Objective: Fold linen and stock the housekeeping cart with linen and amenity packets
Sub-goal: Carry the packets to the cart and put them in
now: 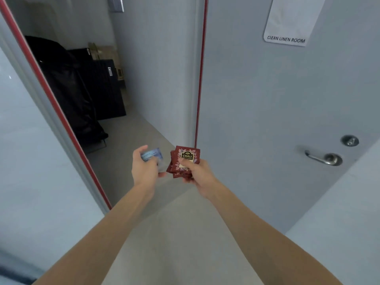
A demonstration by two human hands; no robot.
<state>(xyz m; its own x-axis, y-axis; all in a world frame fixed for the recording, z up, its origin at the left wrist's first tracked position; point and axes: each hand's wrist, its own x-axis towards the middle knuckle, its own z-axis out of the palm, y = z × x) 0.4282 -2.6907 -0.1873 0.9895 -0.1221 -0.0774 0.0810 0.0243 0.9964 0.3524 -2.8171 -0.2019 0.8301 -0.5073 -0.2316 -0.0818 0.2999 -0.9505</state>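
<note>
Packets fill both hands: the right hand [193,171] grips a fanned stack of dark red Chali tea packets [184,161], and just left of it the left hand [145,168] pinches blurred pale blue packets [152,157]. Right of both, a door [287,120] reads "CLEAN LINEN ROOM".

Both bare forearms reach from the bottom corners toward the middle of the frame, converging. The left hand [145,167] shows its back, fingers curled in a grip on pale blue packets [152,156]. Just right of it, the right hand [194,171] pinches red packets [185,159], thumb on top.
</note>
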